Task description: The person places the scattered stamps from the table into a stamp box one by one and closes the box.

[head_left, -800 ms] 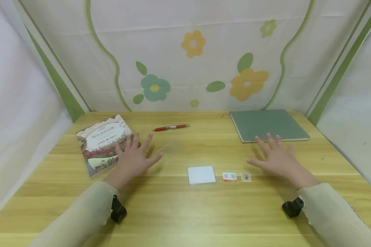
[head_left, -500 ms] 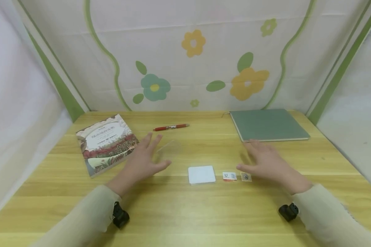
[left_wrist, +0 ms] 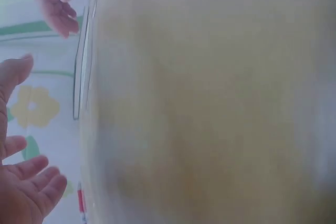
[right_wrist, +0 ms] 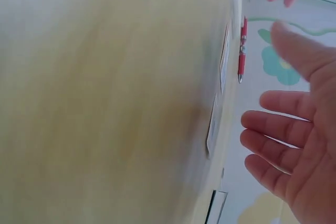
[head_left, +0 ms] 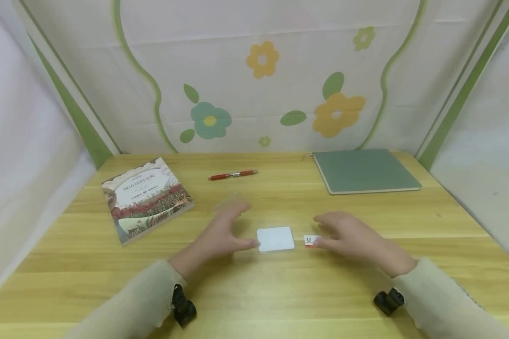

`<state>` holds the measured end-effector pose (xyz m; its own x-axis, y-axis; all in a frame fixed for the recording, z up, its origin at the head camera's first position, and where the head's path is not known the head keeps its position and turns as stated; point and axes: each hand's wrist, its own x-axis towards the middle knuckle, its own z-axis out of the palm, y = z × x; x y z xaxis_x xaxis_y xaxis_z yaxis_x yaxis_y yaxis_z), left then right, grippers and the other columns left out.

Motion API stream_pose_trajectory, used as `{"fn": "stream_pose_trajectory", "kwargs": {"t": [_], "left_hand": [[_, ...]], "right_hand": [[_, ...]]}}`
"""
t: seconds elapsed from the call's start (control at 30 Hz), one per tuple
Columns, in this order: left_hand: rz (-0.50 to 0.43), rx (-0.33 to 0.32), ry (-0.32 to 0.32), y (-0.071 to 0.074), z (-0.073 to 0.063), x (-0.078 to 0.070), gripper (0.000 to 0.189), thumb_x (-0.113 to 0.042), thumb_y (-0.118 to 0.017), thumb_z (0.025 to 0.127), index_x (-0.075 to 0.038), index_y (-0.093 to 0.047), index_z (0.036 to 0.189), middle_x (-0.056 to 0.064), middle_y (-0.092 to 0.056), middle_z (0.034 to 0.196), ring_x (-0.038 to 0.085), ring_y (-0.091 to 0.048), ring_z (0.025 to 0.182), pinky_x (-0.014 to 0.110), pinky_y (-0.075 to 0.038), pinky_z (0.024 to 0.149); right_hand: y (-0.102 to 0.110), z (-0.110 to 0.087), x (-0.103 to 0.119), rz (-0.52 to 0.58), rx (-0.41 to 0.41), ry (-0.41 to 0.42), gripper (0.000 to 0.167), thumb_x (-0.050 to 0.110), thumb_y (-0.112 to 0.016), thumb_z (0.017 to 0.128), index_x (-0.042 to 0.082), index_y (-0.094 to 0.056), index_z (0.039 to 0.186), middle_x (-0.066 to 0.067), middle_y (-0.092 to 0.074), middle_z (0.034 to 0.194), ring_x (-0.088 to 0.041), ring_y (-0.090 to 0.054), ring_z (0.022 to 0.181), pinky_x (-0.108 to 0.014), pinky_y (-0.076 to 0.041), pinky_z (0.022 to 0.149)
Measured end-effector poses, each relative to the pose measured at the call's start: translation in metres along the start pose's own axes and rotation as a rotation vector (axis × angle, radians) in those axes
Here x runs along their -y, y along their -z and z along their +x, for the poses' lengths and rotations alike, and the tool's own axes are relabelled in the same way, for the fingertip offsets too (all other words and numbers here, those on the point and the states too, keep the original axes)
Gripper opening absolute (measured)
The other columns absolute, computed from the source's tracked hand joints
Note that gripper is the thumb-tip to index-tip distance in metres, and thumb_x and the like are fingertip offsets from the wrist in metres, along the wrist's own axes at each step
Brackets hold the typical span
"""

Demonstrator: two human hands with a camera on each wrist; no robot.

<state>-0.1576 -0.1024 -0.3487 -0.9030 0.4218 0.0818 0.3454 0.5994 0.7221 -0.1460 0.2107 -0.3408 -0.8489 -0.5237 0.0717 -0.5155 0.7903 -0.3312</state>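
Observation:
In the head view my left hand (head_left: pixel 222 233) hovers at the left of a white rounded card (head_left: pixel 275 239), its thumb tip at the card's left edge. I cannot tell whether they touch. A faint clear sheet (head_left: pixel 225 201) lies partly behind that hand. My right hand (head_left: pixel 356 240) is over a small printed card (head_left: pixel 309 241), with the thumb covering its right part. A small square brown-bordered card beside it is hidden by this hand. The wrist views show relaxed, slightly bent fingers on the left hand (left_wrist: pixel 29 182) and the right hand (right_wrist: pixel 299 135), both holding nothing.
A book with a flowered cover (head_left: pixel 148 200) lies at the left. Behind the cards is a red pen (head_left: pixel 233 175). A green notebook (head_left: pixel 365 171) rests at the back right of the wooden table (head_left: pixel 280 296). A flowered curtain (head_left: pixel 237 70) closes off the back.
Both hands have moved inward and towards me, from near the book and notebook to either side of the white card. Their spread fingers have drawn together. The cards have not moved.

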Motion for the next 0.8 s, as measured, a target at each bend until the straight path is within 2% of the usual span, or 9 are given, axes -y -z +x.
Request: {"fn": "stream_pose_trajectory", "kwargs": {"t": [0.1, 0.2, 0.33, 0.5, 0.63, 0.8], "left_hand": [[-0.038, 0.052, 0.025, -0.006, 0.001, -0.002, 0.087, -0.037, -0.081, 0.067, -0.010, -0.040, 0.139, 0.008, -0.043, 0.141, 0.029, -0.042, 0.126, 0.047, -0.034, 0.102], [-0.034, 0.085, 0.039, -0.010, 0.002, -0.003, 0.081, -0.036, -0.081, 0.068, -0.010, -0.044, 0.136, 0.009, -0.048, 0.135, 0.028, -0.047, 0.120, 0.045, -0.039, 0.099], [-0.014, 0.120, 0.039, -0.014, 0.003, -0.005, 0.074, -0.032, -0.080, 0.069, -0.008, -0.048, 0.132, 0.010, -0.052, 0.128, 0.026, -0.049, 0.116, 0.044, -0.040, 0.098], [-0.002, 0.158, 0.045, -0.018, 0.004, -0.006, 0.073, -0.030, -0.081, 0.069, -0.006, -0.049, 0.130, 0.010, -0.051, 0.127, 0.024, -0.048, 0.115, 0.043, -0.038, 0.099], [0.010, 0.169, 0.054, -0.021, 0.006, -0.005, 0.071, -0.031, -0.081, 0.069, -0.006, -0.051, 0.129, 0.010, -0.051, 0.127, 0.024, -0.048, 0.116, 0.042, -0.038, 0.099], [0.028, 0.150, 0.048, -0.026, 0.009, -0.001, 0.065, -0.032, -0.081, 0.069, -0.007, -0.055, 0.123, 0.009, -0.054, 0.122, 0.024, -0.049, 0.112, 0.042, -0.040, 0.096]], "right_hand": [[-0.001, -0.001, 0.001, 0.008, 0.013, -0.007, 0.055, 0.037, -0.067, 0.082, -0.001, -0.058, 0.120, -0.015, -0.062, 0.116, -0.033, -0.056, 0.108, -0.049, -0.042, 0.093], [-0.001, -0.002, 0.002, 0.031, 0.020, -0.022, 0.051, 0.036, -0.070, 0.080, 0.000, -0.061, 0.116, -0.011, -0.065, 0.109, -0.028, -0.059, 0.101, -0.046, -0.046, 0.087], [-0.002, -0.002, 0.001, 0.055, 0.027, -0.042, 0.046, 0.035, -0.072, 0.078, 0.003, -0.063, 0.110, -0.003, -0.065, 0.096, -0.016, -0.058, 0.085, -0.038, -0.049, 0.076], [-0.004, -0.001, 0.000, 0.075, 0.035, -0.063, 0.038, 0.033, -0.074, 0.076, 0.006, -0.066, 0.102, 0.005, -0.060, 0.084, -0.009, -0.048, 0.072, -0.028, -0.043, 0.066], [-0.005, 0.000, 0.000, 0.095, 0.038, -0.079, 0.033, 0.033, -0.074, 0.076, 0.009, -0.067, 0.098, 0.005, -0.059, 0.084, -0.008, -0.048, 0.073, -0.029, -0.043, 0.067], [-0.007, 0.003, -0.002, 0.095, 0.038, -0.103, 0.019, 0.026, -0.073, 0.078, 0.012, -0.065, 0.089, 0.005, -0.059, 0.084, -0.009, -0.051, 0.077, -0.033, -0.046, 0.071]]}}
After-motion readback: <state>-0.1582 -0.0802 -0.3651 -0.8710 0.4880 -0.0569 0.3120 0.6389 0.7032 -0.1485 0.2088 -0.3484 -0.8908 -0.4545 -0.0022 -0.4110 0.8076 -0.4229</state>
